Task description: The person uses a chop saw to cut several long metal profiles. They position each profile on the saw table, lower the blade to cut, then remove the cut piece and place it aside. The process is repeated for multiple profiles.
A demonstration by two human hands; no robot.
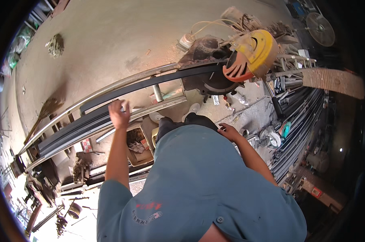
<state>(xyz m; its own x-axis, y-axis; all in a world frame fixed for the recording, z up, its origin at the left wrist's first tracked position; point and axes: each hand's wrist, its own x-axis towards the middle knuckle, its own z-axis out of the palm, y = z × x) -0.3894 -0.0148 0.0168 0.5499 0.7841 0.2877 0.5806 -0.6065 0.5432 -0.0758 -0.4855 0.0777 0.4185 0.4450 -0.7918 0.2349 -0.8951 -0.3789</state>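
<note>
My left hand (119, 113) is raised by the near ends of a bundle of dark metal profiles (76, 130) lying in a long metal rack; its fingers look curled, and whether it touches a profile cannot be told. A longer dark bar (134, 86) runs along the rack to a miter saw (212, 75) with a yellow and orange blade guard (255, 54). The bar's far end lies on the saw's dark round base. My right hand (228, 132) hangs beside my hip with the fingers loosely bent, holding nothing visible.
A box (140, 157) with gloves stands below the rack. Many long dark profiles (300, 127) lie at the right, near a white and teal disc-shaped item (275, 137). A brush-like bundle (56, 45) lies on the floor. The saw's black handle (277, 107) sticks out towards me.
</note>
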